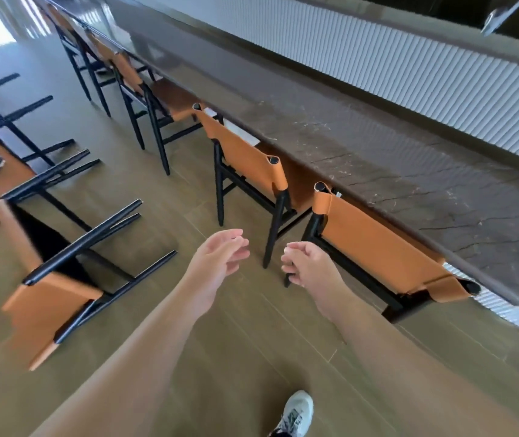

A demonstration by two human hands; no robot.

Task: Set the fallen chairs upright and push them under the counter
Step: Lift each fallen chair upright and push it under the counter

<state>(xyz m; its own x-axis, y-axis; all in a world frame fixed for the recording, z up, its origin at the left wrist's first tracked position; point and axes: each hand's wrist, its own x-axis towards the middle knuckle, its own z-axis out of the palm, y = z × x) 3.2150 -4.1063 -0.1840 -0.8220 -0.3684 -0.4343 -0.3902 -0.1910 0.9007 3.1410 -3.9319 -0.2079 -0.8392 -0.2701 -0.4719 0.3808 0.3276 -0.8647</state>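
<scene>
Open floor (220, 190) between fallen chairs (62, 279); upright chairs (245, 159) line counter (378, 146).

Upright chairs (248, 159) with tan leather backs and black frames stand tucked against the dark stone counter (409, 171). Two matching fallen chairs (53, 279) lie on the floor well apart from it, legs pointing sideways.

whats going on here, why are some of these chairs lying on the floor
A person is tidying tan leather chairs with black frames along a long dark counter. Several chairs already stand upright along the counter, including the nearest one and the next one. Two fallen chairs lie on the wood floor to the left, one near and one farther back. The left hand and right hand hang empty in front, fingers loosely curled, touching no chair.
</scene>
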